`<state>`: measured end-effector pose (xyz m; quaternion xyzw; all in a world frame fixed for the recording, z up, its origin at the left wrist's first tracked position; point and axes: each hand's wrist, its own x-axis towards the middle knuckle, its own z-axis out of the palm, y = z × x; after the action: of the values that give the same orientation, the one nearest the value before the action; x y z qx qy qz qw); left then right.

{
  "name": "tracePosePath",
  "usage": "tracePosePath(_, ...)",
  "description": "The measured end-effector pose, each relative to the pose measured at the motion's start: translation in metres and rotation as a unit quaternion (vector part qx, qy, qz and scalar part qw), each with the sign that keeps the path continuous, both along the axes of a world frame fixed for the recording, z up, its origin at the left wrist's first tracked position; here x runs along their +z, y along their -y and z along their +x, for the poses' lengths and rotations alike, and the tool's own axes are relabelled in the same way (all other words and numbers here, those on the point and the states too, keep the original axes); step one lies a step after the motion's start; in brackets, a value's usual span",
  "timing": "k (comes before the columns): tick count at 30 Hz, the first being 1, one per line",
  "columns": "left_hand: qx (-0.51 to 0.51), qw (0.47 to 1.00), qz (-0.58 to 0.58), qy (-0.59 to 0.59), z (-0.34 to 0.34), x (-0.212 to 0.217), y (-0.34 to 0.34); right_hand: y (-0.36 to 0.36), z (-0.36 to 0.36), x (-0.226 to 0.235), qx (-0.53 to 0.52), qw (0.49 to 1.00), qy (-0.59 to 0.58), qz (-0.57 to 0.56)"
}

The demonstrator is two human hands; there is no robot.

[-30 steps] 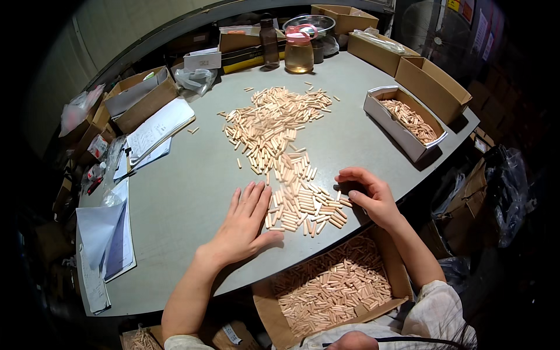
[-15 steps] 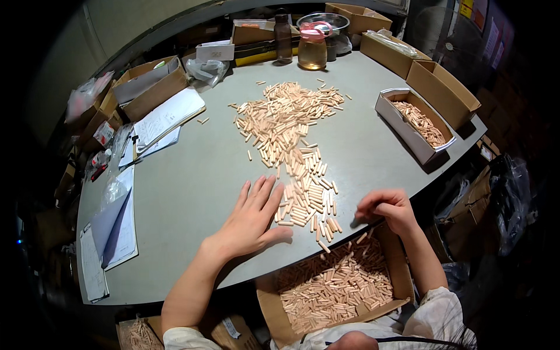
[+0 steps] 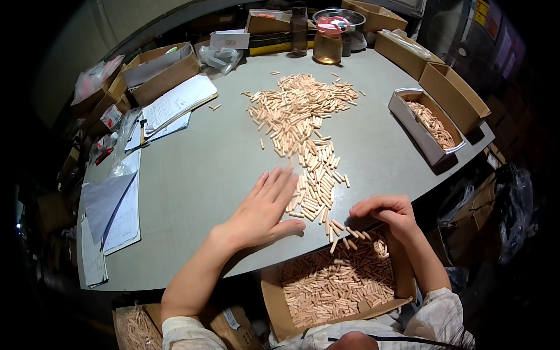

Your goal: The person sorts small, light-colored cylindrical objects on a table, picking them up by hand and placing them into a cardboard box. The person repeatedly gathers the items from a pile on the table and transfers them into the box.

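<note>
A heap of small wooden dowels lies on the grey table, with a trail of them running down to the near edge. My left hand rests palm down, fingers stretched out, along the left side of the trail. At the table's near edge, right of the lowest dowels, my right hand curves loosely with its fingers pointing left; no dowel shows in it. Several dowels lie at the edge by its fingertips. Below the edge, against my body, a cardboard box holds many more dowels.
A narrow box of dowels stands at the right beside a longer cardboard box. Papers and a notebook lie on the left. A pink-lidded jug and a dark bottle stand at the back.
My right hand's fingers have straightened somewhat and sit closer to the trail's near end. More dowels lie at the edge above the box. The whole view has shifted slightly.
</note>
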<state>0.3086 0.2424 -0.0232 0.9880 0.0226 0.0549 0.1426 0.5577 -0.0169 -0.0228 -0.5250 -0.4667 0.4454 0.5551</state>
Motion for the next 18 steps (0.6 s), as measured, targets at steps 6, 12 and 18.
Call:
tracePosePath(6,-0.024,1.000,0.009,-0.006,-0.002,0.002,0.007,-0.023,-0.021,0.010,0.038,0.962,0.260,0.071)
tracePosePath(12,-0.059,0.998,0.020,0.027,0.000,0.002,0.020,-0.028,-0.039,0.011,0.128,0.879,0.438,0.138)
tracePosePath(18,-0.095,0.995,0.017,0.009,-0.002,0.005,0.033,-0.001,-0.025,0.011,0.046,0.994,0.093,0.046)
